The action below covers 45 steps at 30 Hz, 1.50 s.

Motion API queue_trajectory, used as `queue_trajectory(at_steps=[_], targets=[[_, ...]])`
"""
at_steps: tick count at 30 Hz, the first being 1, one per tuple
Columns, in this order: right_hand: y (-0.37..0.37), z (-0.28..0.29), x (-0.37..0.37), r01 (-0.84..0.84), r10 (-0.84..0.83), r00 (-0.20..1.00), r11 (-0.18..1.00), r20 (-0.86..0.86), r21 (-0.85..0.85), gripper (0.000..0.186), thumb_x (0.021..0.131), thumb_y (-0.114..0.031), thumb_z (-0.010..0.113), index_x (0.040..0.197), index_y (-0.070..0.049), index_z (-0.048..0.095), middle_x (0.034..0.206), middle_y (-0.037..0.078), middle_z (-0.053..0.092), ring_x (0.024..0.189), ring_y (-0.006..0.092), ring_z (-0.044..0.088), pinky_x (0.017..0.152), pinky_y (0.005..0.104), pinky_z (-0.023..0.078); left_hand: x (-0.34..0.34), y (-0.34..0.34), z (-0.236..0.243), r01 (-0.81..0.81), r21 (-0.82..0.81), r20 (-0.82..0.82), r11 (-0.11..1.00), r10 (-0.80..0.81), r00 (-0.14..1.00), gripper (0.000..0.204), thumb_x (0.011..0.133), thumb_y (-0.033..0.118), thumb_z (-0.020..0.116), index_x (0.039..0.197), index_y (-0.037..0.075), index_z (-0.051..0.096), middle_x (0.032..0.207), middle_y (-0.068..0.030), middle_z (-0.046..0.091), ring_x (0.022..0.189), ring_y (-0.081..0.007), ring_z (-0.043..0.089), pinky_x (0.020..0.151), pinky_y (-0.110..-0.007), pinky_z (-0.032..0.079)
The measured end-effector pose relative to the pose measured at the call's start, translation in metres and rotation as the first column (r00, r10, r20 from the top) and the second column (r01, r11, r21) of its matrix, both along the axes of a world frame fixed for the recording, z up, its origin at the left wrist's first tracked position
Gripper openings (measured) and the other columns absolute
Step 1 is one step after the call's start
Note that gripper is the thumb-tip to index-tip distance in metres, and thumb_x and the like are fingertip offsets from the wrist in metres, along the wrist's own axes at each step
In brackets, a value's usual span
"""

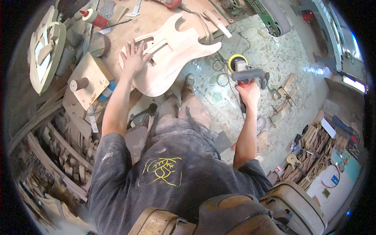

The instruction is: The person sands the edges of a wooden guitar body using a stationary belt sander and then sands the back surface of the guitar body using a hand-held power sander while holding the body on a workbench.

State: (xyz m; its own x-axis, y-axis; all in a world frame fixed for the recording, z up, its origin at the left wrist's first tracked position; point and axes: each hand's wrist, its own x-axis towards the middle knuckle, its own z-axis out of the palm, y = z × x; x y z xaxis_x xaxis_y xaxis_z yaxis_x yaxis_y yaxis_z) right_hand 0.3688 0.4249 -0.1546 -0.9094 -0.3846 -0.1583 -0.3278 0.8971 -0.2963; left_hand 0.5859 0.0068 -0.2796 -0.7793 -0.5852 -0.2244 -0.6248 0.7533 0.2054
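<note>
A pale, unfinished wooden guitar body (pixel 168 66) with routed cavities lies on the workbench (pixel 150 19), its near end overhanging the edge. My left hand (pixel 135 58) rests flat on it, fingers spread beside the cavities. Out to the right, away from the wood, my right hand (pixel 249 94) is wrapped round the grip of a power sander (pixel 246 74). The sander has a round yellow-rimmed pad and a grey and red body, and it is held up over the floor. Whether the pad is spinning cannot be made out.
A red-and-white glue bottle (pixel 94 18) and a caliper (pixel 135 8) lie on the bench. A green belt sander (pixel 270 17) stands at the far right. Cables (pixel 224 68) trail over the floor. Wood offcuts fill racks (pixel 66 156) at left and a stack (pixel 317 145) at right.
</note>
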Motion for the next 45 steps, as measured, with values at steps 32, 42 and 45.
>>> queue_trajectory(at_steps=[32,42,45], targets=[[0.109,-0.061,0.105,0.859,-0.028,0.489,-0.158,0.872,-0.487,0.049,0.091,-0.046,0.053,0.119,-0.006,0.054,0.09,0.011,0.063,0.072,0.0268,0.064,0.067,0.0416,0.056,0.054,-0.013,0.156,-0.051,0.654,-0.633,0.755,0.583,0.51,0.046,0.096,0.034,0.065,0.121,-0.005,0.063,0.105,-0.0106,0.071,0.093,-0.0147,0.065,0.085,-0.029,0.05],[0.107,-0.083,0.095,0.821,-0.069,0.56,-0.089,0.825,-0.565,0.056,0.092,-0.047,0.041,0.125,-0.003,0.053,0.096,0.016,0.065,0.077,0.0309,0.065,0.071,0.0442,0.055,0.085,0.022,0.113,0.107,0.842,-0.513,0.529,0.724,0.461,0.036,0.104,0.026,0.053,0.127,-0.001,0.057,0.114,-0.0054,0.066,0.1,-0.0108,0.061,0.087,-0.028,0.048],[0.107,-0.085,0.098,0.829,0.002,0.551,-0.121,0.835,-0.546,0.057,0.09,-0.046,0.043,0.125,-0.003,0.053,0.097,0.017,0.066,0.077,0.0317,0.065,0.072,0.0437,0.055,0.086,0.039,0.12,0.166,0.889,-0.455,0.426,0.792,0.406,0.037,0.104,0.026,0.053,0.128,-0.001,0.056,0.112,-0.0049,0.066,0.098,-0.0111,0.062,0.085,-0.029,0.05]])
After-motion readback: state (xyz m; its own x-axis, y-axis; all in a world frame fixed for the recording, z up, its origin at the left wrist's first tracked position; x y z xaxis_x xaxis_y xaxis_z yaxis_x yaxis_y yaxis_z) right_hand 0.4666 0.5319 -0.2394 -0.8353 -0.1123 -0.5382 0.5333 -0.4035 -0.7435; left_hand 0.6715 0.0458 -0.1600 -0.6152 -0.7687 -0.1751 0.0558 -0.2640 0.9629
